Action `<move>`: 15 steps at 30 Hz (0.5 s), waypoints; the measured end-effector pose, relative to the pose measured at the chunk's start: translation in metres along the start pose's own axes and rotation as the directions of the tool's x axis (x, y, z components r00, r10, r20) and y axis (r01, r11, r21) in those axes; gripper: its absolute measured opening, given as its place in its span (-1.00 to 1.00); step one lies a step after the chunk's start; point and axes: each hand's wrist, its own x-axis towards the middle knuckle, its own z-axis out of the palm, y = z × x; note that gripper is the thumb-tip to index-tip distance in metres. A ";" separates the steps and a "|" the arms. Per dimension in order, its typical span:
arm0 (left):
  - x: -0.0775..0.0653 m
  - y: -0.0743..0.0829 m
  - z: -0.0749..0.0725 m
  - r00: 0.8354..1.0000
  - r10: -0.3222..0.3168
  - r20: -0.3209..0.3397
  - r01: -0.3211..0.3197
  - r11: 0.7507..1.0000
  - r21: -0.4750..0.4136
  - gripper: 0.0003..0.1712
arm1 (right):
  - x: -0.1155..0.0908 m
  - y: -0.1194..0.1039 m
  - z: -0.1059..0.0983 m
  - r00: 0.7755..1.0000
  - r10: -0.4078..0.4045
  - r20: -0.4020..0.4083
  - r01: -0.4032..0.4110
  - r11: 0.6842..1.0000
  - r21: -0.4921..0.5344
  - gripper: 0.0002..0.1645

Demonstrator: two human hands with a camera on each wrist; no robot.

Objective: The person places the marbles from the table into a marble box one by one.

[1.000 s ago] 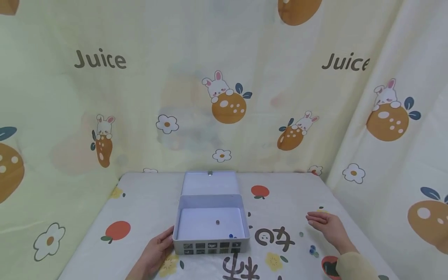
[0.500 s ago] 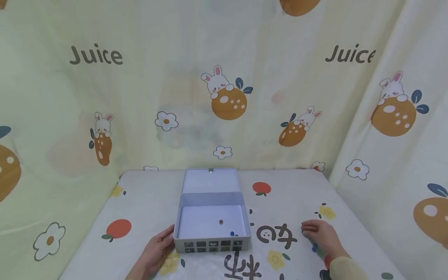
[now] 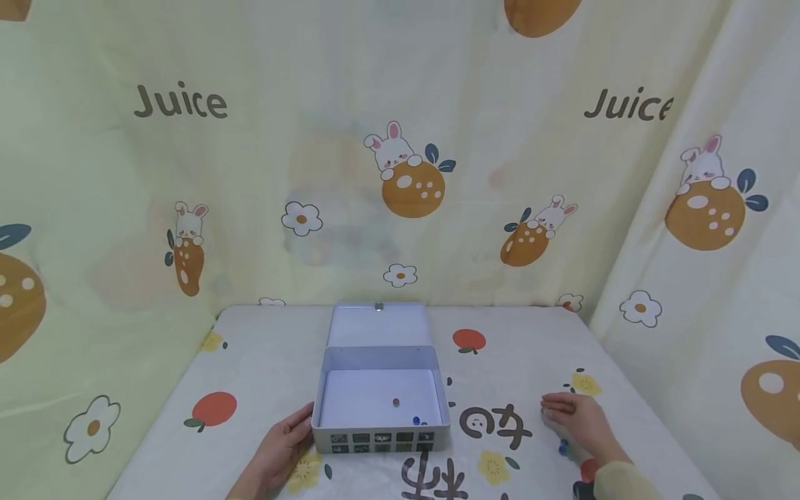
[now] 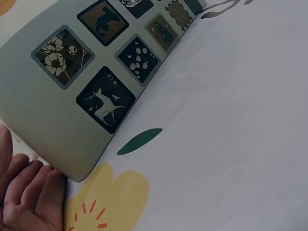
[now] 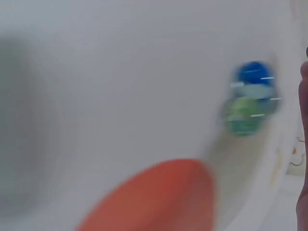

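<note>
A white tin box [image 3: 381, 439] with its lid [image 3: 379, 326] folded back stands mid-table. Inside lie a brown marble [image 3: 396, 402] and a blue marble [image 3: 416, 421], with another bit of blue by the front wall. My left hand [image 3: 281, 446] rests its relaxed fingers [image 4: 36, 192] against the left side of the box. At the table's right, my right hand [image 3: 582, 425] pinches a small greyish marble [image 3: 543, 412], mostly hidden by the fingertips. Close below that hand sit blue and green marbles [image 5: 250, 98], blurred in the right wrist view.
A white tablecloth [image 3: 269, 368] printed with fruit, flowers and lettering covers the table. Patterned curtains [image 3: 475, 278] hang behind and along both sides. A dark thing [image 3: 582, 490], partly hidden, lies by the right sleeve.
The right hand has come down and left to the lone marble, its fingertips now closed around it. The left hand stays against the box. The view has shifted slightly.
</note>
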 end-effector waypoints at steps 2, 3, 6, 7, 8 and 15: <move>0.000 0.000 -0.001 1.000 0.004 0.002 -0.004 1.000 0.004 -0.33 | -0.002 -0.006 -0.006 0.999 -0.036 -0.011 0.037 0.998 0.050 -0.57; 0.000 0.000 -0.001 1.000 0.007 0.003 -0.007 1.000 0.006 -0.33 | -0.002 -0.010 -0.009 0.998 -0.056 -0.016 0.057 0.996 0.067 -0.54; -0.001 0.001 -0.001 1.000 0.010 0.001 -0.010 1.000 0.013 -0.33 | -0.001 -0.018 -0.015 0.995 -0.097 -0.017 0.098 0.989 0.114 -0.49; -0.001 0.002 -0.001 1.000 0.010 -0.002 -0.010 1.000 0.016 -0.33 | 0.000 -0.021 -0.015 0.994 -0.111 -0.017 0.112 0.987 0.117 -0.48; -0.002 0.002 -0.001 1.000 0.011 -0.005 -0.011 1.000 0.016 -0.34 | 0.001 -0.024 -0.015 0.992 -0.128 -0.017 0.129 0.985 0.116 -0.47; -0.004 0.001 0.005 1.000 0.022 0.001 -0.022 1.000 0.004 -0.32 | 0.012 -0.079 0.010 0.981 -0.193 0.020 0.187 0.969 0.162 -0.50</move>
